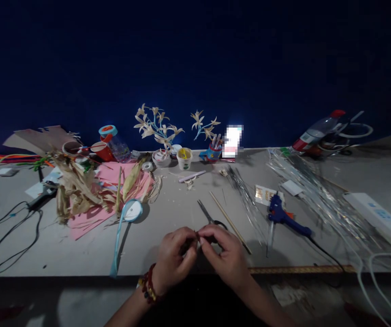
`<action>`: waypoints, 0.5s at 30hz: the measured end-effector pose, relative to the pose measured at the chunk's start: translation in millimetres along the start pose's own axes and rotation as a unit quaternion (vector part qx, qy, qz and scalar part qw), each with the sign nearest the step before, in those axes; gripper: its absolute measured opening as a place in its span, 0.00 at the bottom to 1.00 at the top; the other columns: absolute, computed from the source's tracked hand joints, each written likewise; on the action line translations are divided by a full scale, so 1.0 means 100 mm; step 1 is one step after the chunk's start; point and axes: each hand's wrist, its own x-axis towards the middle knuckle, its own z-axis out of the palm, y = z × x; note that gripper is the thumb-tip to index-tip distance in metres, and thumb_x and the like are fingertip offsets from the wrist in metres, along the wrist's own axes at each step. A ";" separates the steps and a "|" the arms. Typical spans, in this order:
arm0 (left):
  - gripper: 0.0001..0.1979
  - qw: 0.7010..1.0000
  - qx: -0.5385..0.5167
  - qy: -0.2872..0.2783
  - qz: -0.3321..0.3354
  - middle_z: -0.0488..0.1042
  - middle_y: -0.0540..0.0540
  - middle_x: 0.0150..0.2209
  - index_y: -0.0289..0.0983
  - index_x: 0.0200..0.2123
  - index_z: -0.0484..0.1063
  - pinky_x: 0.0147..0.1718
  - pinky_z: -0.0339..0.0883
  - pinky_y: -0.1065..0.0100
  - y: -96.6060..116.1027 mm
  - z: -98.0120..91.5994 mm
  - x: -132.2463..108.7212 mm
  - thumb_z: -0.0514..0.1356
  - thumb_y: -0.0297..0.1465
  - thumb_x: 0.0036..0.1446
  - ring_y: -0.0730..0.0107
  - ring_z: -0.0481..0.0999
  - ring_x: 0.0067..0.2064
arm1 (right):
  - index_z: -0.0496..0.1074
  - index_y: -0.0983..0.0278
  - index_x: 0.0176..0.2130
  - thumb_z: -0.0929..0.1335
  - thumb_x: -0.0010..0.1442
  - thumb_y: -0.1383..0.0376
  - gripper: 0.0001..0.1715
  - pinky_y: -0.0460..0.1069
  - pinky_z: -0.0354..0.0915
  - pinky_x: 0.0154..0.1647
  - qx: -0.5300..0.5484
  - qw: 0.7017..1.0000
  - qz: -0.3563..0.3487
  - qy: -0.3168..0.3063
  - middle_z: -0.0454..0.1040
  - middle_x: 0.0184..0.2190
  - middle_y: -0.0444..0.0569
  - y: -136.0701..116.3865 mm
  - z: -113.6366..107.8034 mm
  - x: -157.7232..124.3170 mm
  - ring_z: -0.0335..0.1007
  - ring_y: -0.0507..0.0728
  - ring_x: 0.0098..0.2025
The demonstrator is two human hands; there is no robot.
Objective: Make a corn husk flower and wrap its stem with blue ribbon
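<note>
While looking down through the head view, note left hand (pixel 173 259) and right hand (pixel 224 256) close together over the near edge of the table (pixel 79 254), fingertips meeting. Log both as pinching a small dark piece (pixel 197 236) between thumb and forefinger, remaining fingers curled in. Cannot identify the piece: too small, too dim. Locate it at the meeting point of the two hands, just above the tabletop. Note bead bracelet (pixel 147 284) on the left wrist.

Just beyond the hands: scissors (pixel 210 218) flat on the table, handles partly hidden behind the right hand. Beside them, to the right, wooden stick (pixel 229 221) lying diagonally. Further right, blue glue gun (pixel 284 217) on its side, cord trailing toward the near edge. Past that, spread of silver strips (pixel 318 190) and white power strip (pixel 379 218).

Left of the hands: ribbon spool (pixel 132 211) with light blue ribbon (pixel 116 245) running down to the table edge. Behind it, dried husks (pixel 76 190) heaped on pink paper (pixel 86 222). Far left, black cable (pixel 11 227) looping across the surface.

At the back, against the dark wall: husk flowers (pixel 156 125) on blue stems, standing near a small cup (pixel 184 159).
</note>
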 end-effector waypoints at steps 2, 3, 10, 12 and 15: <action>0.08 1.000 0.002 0.008 -0.015 0.73 0.49 0.29 0.39 0.38 0.68 0.27 0.63 0.72 -0.02 0.01 -0.02 0.56 0.22 0.58 0.72 0.70 0.27 | 0.75 0.61 0.39 0.67 0.61 0.71 0.09 0.48 0.71 0.38 -0.012 0.999 -0.036 0.000 0.79 0.34 0.48 -0.01 -0.01 0.00 0.76 0.55 0.36; 0.07 1.000 -0.002 0.010 -0.021 0.73 0.50 0.29 0.39 0.38 0.68 0.27 0.63 0.72 -0.02 0.01 -0.02 0.56 0.22 0.59 0.72 0.71 0.27 | 0.75 0.61 0.40 0.67 0.60 0.71 0.09 0.47 0.72 0.38 -0.016 0.999 -0.047 0.001 0.79 0.35 0.48 -0.01 -0.01 0.00 0.76 0.55 0.36; 0.05 0.998 -0.017 0.023 -0.061 0.71 0.51 0.29 0.39 0.39 0.67 0.25 0.63 0.75 -0.01 0.05 -0.02 0.57 0.24 0.61 0.74 0.71 0.26 | 0.75 0.60 0.38 0.68 0.60 0.73 0.09 0.46 0.71 0.38 -0.050 0.997 -0.056 0.020 0.80 0.33 0.46 0.02 0.00 0.01 0.78 0.54 0.35; 0.05 0.996 -0.023 0.036 -0.077 0.72 0.51 0.30 0.39 0.39 0.67 0.25 0.64 0.75 -0.01 0.06 -0.02 0.57 0.24 0.61 0.74 0.72 0.27 | 0.75 0.60 0.39 0.68 0.60 0.73 0.09 0.46 0.71 0.38 -0.062 0.996 -0.060 0.014 0.81 0.33 0.45 0.03 -0.01 0.01 0.78 0.54 0.35; 0.04 0.993 -0.048 0.039 -0.099 0.74 0.48 0.33 0.39 0.40 0.68 0.29 0.68 0.73 -0.02 0.07 -0.02 0.57 0.25 0.62 0.71 0.75 0.31 | 0.75 0.60 0.38 0.67 0.61 0.72 0.09 0.46 0.69 0.36 -0.068 0.996 -0.052 0.009 0.81 0.33 0.45 0.03 -0.01 0.01 0.78 0.53 0.34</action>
